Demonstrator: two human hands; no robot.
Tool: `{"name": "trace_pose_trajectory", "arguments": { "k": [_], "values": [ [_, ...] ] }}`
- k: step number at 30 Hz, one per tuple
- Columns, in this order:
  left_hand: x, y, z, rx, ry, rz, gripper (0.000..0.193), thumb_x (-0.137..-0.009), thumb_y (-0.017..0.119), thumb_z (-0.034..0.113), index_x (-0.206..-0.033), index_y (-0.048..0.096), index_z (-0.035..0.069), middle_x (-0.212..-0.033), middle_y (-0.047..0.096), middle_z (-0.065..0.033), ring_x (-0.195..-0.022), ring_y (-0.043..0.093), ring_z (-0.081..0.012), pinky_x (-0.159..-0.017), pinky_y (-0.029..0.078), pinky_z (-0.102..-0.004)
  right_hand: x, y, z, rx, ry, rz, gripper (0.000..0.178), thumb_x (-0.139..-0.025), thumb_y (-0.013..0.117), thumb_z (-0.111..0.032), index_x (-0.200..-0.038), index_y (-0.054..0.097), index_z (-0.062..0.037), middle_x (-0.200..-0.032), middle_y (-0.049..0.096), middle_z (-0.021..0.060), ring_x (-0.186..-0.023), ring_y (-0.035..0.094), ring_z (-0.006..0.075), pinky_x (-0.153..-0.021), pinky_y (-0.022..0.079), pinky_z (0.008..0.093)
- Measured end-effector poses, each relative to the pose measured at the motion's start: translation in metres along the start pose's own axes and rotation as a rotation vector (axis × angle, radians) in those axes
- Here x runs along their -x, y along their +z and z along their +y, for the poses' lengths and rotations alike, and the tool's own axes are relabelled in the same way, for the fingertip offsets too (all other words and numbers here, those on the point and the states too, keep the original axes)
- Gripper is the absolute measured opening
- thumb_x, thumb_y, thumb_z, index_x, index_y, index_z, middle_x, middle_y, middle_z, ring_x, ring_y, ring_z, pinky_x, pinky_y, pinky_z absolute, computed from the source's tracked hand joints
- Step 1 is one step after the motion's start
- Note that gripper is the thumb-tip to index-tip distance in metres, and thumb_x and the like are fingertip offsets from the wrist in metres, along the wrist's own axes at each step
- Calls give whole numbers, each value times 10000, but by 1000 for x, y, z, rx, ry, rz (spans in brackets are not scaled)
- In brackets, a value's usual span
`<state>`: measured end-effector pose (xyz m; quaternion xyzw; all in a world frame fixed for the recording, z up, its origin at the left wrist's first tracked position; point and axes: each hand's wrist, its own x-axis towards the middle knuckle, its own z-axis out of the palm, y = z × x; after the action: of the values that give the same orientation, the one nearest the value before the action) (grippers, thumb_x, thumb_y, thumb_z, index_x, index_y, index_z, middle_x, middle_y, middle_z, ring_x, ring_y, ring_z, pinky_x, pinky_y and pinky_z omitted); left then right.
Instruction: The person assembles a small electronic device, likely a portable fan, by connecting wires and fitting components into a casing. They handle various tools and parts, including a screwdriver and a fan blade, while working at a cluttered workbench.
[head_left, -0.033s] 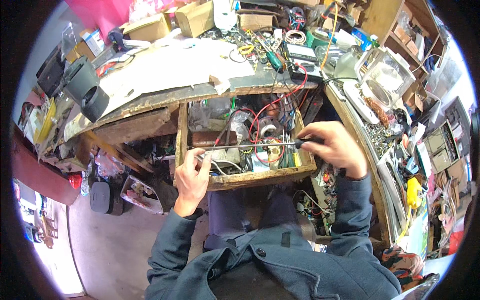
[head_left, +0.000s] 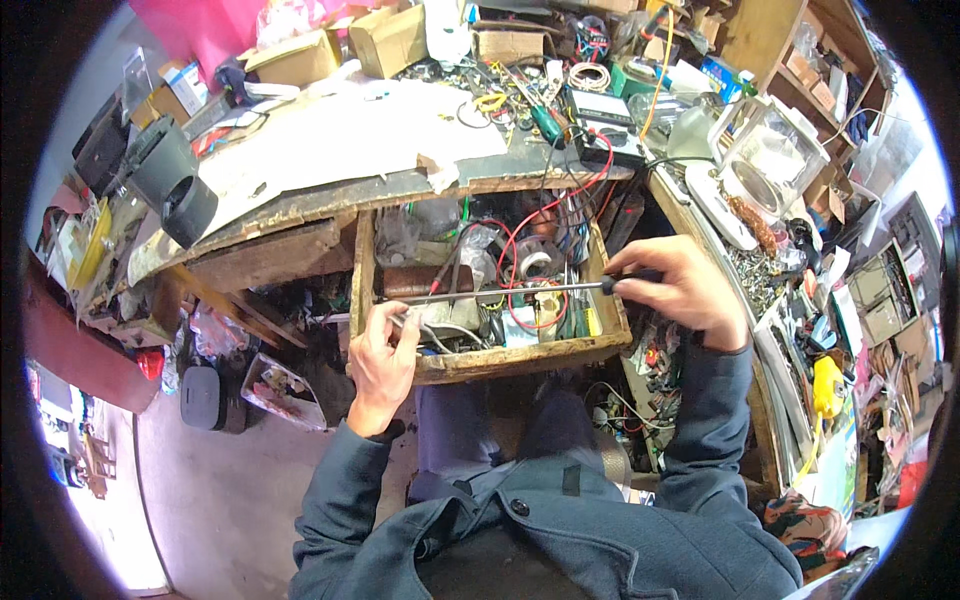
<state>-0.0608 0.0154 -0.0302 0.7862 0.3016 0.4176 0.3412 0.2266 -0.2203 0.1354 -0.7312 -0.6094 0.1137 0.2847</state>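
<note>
A long thin-shafted screwdriver lies level across the open wooden drawer, above its contents. My right hand is closed on the black handle at the drawer's right side, palm down. At the shaft's other end, my left hand is closed, thumb and fingers pinching near the tip by the drawer's left front corner. Below the shaft lie a brown oblong case, a roll of tape, grey cable and small tools. A red test lead loops down into the drawer.
On the bench behind stand a white sheet, a multimeter and a green-handled tool. Clutter covers the right-hand bench, including a clear-lidded container and a yellow tool. A box of scraps sits on the floor at left.
My right hand has shifted slightly to the right with the screwdriver's handle. My left hand stays nearly where it was.
</note>
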Motion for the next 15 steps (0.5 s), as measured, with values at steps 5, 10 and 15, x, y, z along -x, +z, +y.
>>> {"name": "trace_pose_trajectory", "arguments": {
  "k": [5,10,15],
  "values": [
    [-2,-1,9,-8,-38,-33,240,-980,745,241,-1069,696,23,-621,587,-99,-517,535,-177,-524,422,-363,1,-63,8,-289,136,79,239,-846,812,-44,-1084,791,-46,-882,722,4,-812,628,70,-754,499,247],
    [-5,5,14,-265,57,-84,310,-975,728,277,-1199,665,71,-751,705,-165,-663,709,-341,-604,526,-446,-43,-25,23,-405,170,515,197,-944,754,-70,-1140,780,-61,-874,715,-18,-785,612,43,-733,491,215],
    [-7,12,14,-309,139,-105,319,-967,728,226,-1240,657,77,-731,682,-150,-664,696,-354,-612,513,-462,-116,14,54,84,38,720,233,-936,695,-139,-1151,770,-93,-962,777,119,-860,729,240,-814,561,355]
  ]
}}
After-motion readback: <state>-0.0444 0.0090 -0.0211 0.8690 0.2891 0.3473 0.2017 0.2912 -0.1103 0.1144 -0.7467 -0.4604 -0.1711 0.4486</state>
